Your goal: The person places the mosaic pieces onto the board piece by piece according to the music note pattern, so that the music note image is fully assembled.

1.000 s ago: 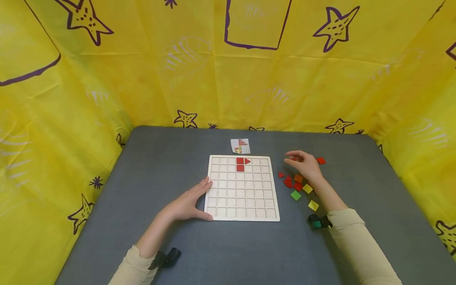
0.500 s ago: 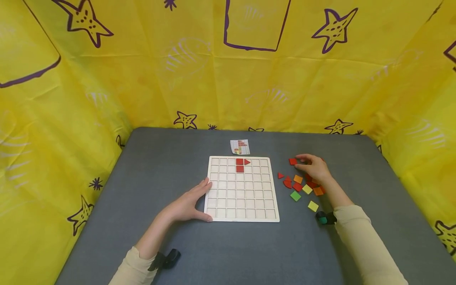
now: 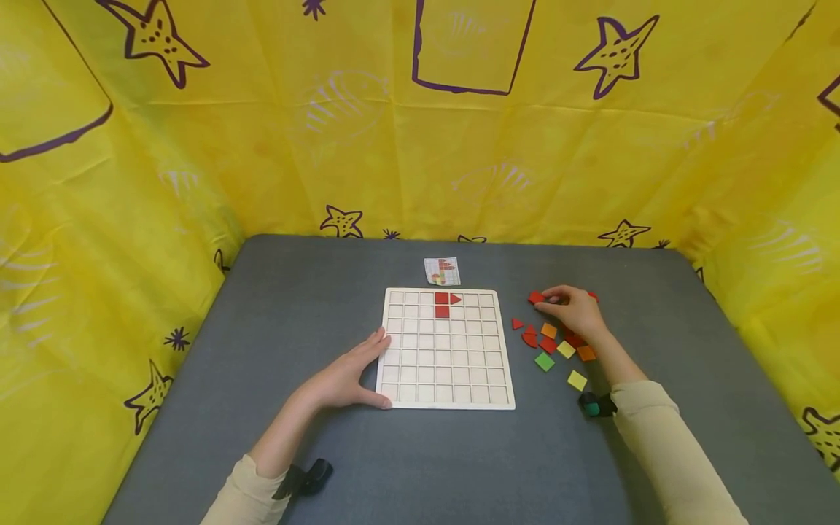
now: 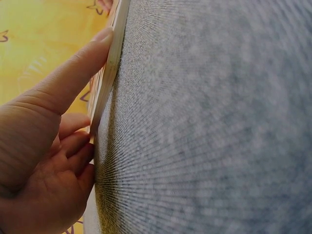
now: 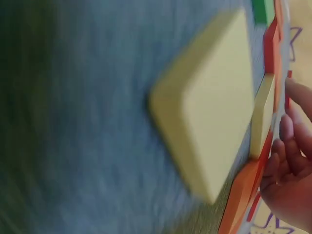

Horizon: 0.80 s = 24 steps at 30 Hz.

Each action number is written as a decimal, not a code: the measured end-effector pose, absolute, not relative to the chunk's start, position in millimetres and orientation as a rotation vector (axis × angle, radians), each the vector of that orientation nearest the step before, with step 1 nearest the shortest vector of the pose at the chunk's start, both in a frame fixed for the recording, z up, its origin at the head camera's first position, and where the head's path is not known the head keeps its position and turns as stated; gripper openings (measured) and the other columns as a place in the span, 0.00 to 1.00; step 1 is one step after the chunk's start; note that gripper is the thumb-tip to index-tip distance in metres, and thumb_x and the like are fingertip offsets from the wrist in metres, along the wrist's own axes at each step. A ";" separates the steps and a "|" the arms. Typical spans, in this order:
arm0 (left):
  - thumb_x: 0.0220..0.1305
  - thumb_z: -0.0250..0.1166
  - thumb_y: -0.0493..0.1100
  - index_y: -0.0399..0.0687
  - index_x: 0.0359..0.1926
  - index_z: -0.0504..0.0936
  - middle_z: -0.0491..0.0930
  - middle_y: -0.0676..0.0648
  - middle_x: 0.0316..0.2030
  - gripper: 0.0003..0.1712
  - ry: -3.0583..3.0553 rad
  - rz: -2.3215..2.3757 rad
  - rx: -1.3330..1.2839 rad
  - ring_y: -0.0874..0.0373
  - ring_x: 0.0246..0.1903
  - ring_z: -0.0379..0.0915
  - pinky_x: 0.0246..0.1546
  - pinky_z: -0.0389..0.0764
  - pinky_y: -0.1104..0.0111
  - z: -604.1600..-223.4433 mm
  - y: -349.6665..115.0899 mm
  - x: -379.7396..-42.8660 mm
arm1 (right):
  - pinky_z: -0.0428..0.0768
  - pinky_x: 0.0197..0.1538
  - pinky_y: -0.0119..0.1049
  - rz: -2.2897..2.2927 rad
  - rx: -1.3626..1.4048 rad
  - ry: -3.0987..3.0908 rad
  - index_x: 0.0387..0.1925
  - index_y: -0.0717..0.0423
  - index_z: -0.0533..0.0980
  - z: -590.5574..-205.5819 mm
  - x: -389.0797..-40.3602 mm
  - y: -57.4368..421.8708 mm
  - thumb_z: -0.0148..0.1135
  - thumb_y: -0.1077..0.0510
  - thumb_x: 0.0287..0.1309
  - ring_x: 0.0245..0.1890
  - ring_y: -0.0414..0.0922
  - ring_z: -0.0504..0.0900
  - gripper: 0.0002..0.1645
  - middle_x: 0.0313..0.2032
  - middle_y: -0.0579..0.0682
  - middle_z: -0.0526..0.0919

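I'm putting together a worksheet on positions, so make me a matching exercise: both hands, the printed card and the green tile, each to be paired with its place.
Column one
1. left hand
2. right hand
3. printed card
4. green tile

Column two
A. beyond the far edge of the gridded board
B. lying loose, right of the board
C. at the board's left edge
D. finger and thumb at a red square

Right pairs: 1-C, 2-D, 3-A, 4-B
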<state>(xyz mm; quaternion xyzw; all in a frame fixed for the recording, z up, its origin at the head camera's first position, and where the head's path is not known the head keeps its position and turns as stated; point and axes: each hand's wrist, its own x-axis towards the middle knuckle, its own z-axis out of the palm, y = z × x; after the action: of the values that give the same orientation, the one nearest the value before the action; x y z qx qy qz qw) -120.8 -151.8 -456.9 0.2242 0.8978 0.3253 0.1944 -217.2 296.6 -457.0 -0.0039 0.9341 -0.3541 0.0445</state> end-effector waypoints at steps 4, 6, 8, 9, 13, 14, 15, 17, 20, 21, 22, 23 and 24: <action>0.43 0.80 0.57 0.44 0.76 0.52 0.43 0.45 0.76 0.65 2.516 0.916 0.628 0.48 0.74 0.39 0.68 0.52 0.47 -456.3 -151.8 -120.3 | 0.73 0.38 0.37 -1.229 -0.003 2.795 0.53 0.59 0.78 -456.5 -214.4 283.2 0.69 0.43 0.57 0.37 0.50 0.73 0.29 0.43 0.56 0.79; 0.43 0.80 0.57 0.44 0.76 0.52 0.43 0.45 0.76 0.65 2.517 0.917 0.629 0.48 0.74 0.39 0.68 0.52 0.47 -456.1 -151.7 -120.2 | 0.73 0.36 0.35 -1.308 0.003 2.747 0.53 0.58 0.78 -456.7 -213.5 275.1 0.69 0.42 0.56 0.37 0.50 0.73 0.30 0.42 0.55 0.79; 0.43 0.80 0.57 0.44 0.76 0.52 0.43 0.45 0.76 0.65 2.518 0.917 0.632 0.48 0.74 0.39 0.68 0.52 0.47 -456.2 -151.6 -120.2 | 0.73 0.35 0.34 -1.384 -0.002 2.690 0.53 0.57 0.78 -456.6 -211.8 265.9 0.70 0.43 0.56 0.37 0.49 0.73 0.30 0.42 0.54 0.78; 0.43 0.80 0.57 0.44 0.76 0.52 0.43 0.45 0.76 0.65 2.518 0.916 0.633 0.48 0.74 0.39 0.68 0.52 0.47 -456.2 -151.4 -120.2 | 0.73 0.34 0.33 -1.403 -0.007 2.673 0.53 0.57 0.78 -456.9 -211.1 261.2 0.70 0.43 0.56 0.37 0.49 0.73 0.30 0.41 0.53 0.78; 0.43 0.80 0.58 0.44 0.76 0.52 0.43 0.45 0.76 0.65 2.516 0.919 0.633 0.48 0.75 0.39 0.68 0.52 0.47 -457.0 -151.9 -120.5 | 0.73 0.33 0.33 -1.462 -0.047 2.621 0.51 0.56 0.79 -456.2 -208.9 238.3 0.72 0.46 0.55 0.36 0.49 0.73 0.26 0.40 0.52 0.78; 0.43 0.79 0.58 0.44 0.76 0.52 0.43 0.45 0.76 0.65 2.516 0.920 0.635 0.48 0.75 0.39 0.68 0.52 0.47 -457.1 -152.0 -120.5 | 0.73 0.33 0.33 -1.456 -0.056 2.620 0.50 0.55 0.80 -456.2 -208.9 232.6 0.72 0.46 0.54 0.35 0.49 0.73 0.26 0.39 0.52 0.79; 0.43 0.79 0.58 0.44 0.76 0.52 0.43 0.45 0.76 0.65 2.518 0.920 0.638 0.48 0.74 0.39 0.68 0.52 0.48 -457.5 -152.2 -120.7 | 0.73 0.33 0.33 -1.450 -0.062 2.621 0.49 0.55 0.80 -456.2 -209.0 226.8 0.73 0.46 0.54 0.35 0.49 0.73 0.25 0.39 0.52 0.79; 0.43 0.79 0.58 0.44 0.76 0.53 0.43 0.45 0.76 0.65 2.519 0.923 0.645 0.48 0.74 0.39 0.68 0.52 0.48 -457.9 -152.6 -120.9 | 0.72 0.34 0.34 -1.419 -0.088 2.634 0.48 0.55 0.81 -456.5 -209.7 215.8 0.73 0.46 0.52 0.35 0.49 0.73 0.24 0.37 0.51 0.79; 0.44 0.79 0.58 0.44 0.76 0.52 0.43 0.45 0.76 0.65 2.518 0.929 0.654 0.48 0.74 0.39 0.68 0.52 0.48 -457.9 -153.1 -121.0 | 0.70 0.34 0.36 -1.344 -0.147 2.664 0.46 0.54 0.82 -457.4 -211.3 200.6 0.74 0.46 0.52 0.34 0.48 0.73 0.23 0.35 0.50 0.80; 0.44 0.79 0.58 0.43 0.76 0.53 0.43 0.44 0.76 0.65 2.518 0.934 0.659 0.47 0.74 0.39 0.68 0.53 0.48 -457.8 -153.2 -120.9 | 0.69 0.35 0.37 -1.322 -0.173 2.673 0.45 0.54 0.82 -457.9 -212.0 195.9 0.74 0.47 0.52 0.34 0.48 0.73 0.22 0.35 0.49 0.80; 0.44 0.79 0.57 0.43 0.75 0.53 0.44 0.44 0.76 0.65 2.517 0.941 0.663 0.47 0.74 0.39 0.68 0.53 0.47 -457.6 -153.4 -120.8 | 0.70 0.36 0.37 -1.298 -0.198 2.680 0.45 0.54 0.82 -458.7 -212.7 191.8 0.74 0.47 0.52 0.34 0.47 0.73 0.21 0.34 0.49 0.81; 0.44 0.79 0.57 0.42 0.75 0.53 0.44 0.44 0.76 0.65 2.515 0.941 0.666 0.47 0.74 0.39 0.68 0.53 0.47 -457.6 -153.5 -120.7 | 0.70 0.36 0.37 -1.276 -0.219 2.686 0.44 0.53 0.82 -459.4 -213.4 188.1 0.74 0.47 0.52 0.34 0.47 0.73 0.21 0.34 0.48 0.81; 0.44 0.79 0.57 0.42 0.75 0.53 0.44 0.44 0.76 0.65 2.513 0.945 0.667 0.47 0.74 0.39 0.68 0.52 0.47 -457.4 -153.6 -120.7 | 0.70 0.36 0.37 -1.251 -0.245 2.697 0.43 0.53 0.82 -459.8 -213.7 184.7 0.74 0.48 0.52 0.34 0.46 0.73 0.20 0.34 0.47 0.81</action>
<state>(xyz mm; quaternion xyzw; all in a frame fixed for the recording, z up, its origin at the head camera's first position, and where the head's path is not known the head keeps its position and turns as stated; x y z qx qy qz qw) -120.7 -153.6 -457.4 0.2370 0.8925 0.3355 0.1864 -213.7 184.7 -459.8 -0.0817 0.9013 -0.4181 0.0789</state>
